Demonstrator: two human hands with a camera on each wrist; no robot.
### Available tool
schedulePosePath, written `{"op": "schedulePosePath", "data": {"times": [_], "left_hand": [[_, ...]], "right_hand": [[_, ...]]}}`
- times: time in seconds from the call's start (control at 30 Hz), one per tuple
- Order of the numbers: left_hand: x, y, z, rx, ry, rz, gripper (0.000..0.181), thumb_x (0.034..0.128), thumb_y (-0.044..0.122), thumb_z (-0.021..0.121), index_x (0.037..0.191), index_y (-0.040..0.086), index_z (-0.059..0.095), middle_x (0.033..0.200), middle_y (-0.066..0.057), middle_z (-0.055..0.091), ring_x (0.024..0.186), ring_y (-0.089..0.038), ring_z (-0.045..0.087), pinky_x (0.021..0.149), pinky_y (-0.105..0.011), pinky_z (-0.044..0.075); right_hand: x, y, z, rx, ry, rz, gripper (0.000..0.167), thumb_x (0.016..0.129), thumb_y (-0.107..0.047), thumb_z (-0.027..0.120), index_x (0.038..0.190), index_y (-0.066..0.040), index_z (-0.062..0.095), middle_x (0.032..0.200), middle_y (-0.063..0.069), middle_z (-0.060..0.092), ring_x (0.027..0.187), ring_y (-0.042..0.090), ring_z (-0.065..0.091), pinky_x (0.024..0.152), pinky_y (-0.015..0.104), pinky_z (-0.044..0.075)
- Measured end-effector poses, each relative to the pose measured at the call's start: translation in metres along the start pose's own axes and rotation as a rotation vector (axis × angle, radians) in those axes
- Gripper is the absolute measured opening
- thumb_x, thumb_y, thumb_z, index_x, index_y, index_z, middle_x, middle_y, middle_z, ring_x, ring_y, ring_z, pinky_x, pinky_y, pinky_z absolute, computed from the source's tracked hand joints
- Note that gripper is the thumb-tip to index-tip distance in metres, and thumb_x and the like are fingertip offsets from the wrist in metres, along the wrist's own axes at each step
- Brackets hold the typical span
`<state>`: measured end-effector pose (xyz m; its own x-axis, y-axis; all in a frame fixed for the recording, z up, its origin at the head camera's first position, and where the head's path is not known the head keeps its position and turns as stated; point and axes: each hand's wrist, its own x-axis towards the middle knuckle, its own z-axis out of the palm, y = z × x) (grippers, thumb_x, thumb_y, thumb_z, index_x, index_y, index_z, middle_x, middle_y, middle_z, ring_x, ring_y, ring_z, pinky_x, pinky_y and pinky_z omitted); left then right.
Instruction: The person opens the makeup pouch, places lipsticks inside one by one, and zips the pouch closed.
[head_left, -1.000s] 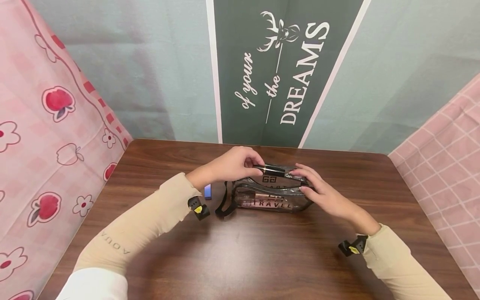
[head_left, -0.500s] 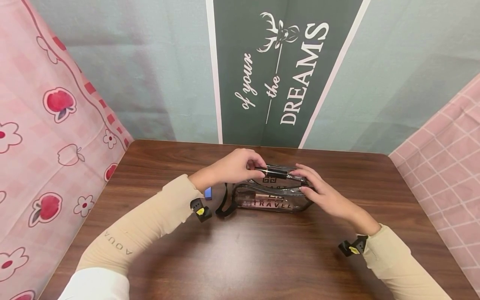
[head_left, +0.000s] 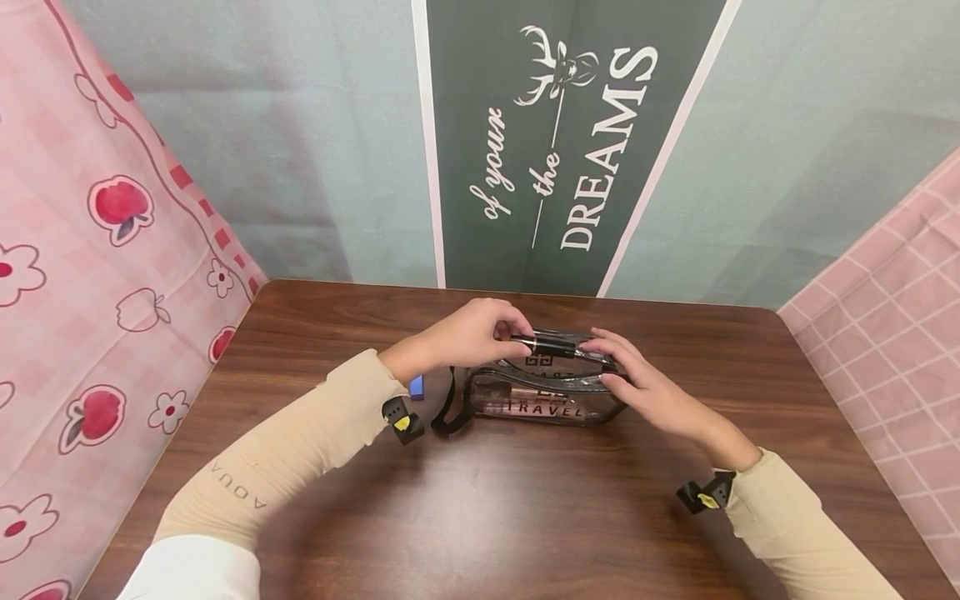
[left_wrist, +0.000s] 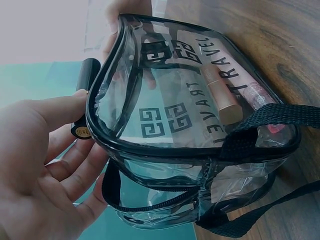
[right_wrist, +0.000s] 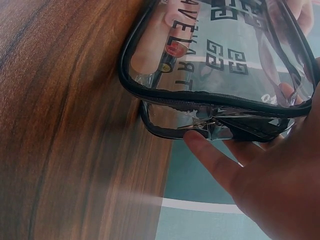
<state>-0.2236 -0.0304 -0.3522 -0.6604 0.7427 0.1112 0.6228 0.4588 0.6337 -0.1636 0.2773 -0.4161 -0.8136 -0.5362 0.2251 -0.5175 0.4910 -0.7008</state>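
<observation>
A clear toiletry bag with black piping and "TRAVEL" lettering stands on the table, its zipped top open. My left hand pinches a slim black cosmetic tube between thumb and fingers, lying level over the bag's mouth. In the left wrist view the tube's end bears a round gold label. My right hand holds the bag's right end at the opening; one fingertip touches near the zipper pull. Through the clear wall a gold-capped lipstick and a pink tube show inside.
A small blue box lies left of the bag, partly behind the left wrist. The bag's black strap loops onto the brown wooden table. Fabric curtains hang behind and on both sides.
My left hand has shifted slightly right and toward me with the black tube, then nearly stopped. The right hand and the bag have stayed in place.
</observation>
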Motion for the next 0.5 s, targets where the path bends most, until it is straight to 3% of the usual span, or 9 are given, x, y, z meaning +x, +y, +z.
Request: {"op": "schedulePosePath", "data": {"times": [0.33, 0.5], "left_hand": [[0.0000, 0.0001, 0.0007, 0.000, -0.002, -0.004, 0.017, 0.0941, 0.019, 0.075, 0.108, 0.008, 0.075, 0.096, 0.000, 0.068, 0.081, -0.011, 0.059, 0.075, -0.023, 0.048], [0.0012, -0.0007, 0.0018, -0.008, -0.015, 0.003, 0.026, 0.0956, 0.020, 0.073, 0.116, 0.005, 0.072, 0.103, -0.002, 0.070, 0.087, -0.010, 0.062, 0.081, -0.022, 0.049]], "right_hand": [[0.0000, 0.0002, -0.0002, -0.001, -0.001, -0.001, 0.044, 0.102, -0.002, 0.054, 0.144, -0.012, 0.049, 0.160, 0.019, 0.029, 0.144, 0.044, 0.027, 0.107, 0.011, 0.021], [-0.0001, 0.0002, -0.0006, -0.005, -0.001, 0.000, 0.044, 0.102, -0.002, 0.055, 0.144, -0.012, 0.049, 0.159, 0.018, 0.030, 0.144, 0.043, 0.027, 0.107, 0.011, 0.020]]}}
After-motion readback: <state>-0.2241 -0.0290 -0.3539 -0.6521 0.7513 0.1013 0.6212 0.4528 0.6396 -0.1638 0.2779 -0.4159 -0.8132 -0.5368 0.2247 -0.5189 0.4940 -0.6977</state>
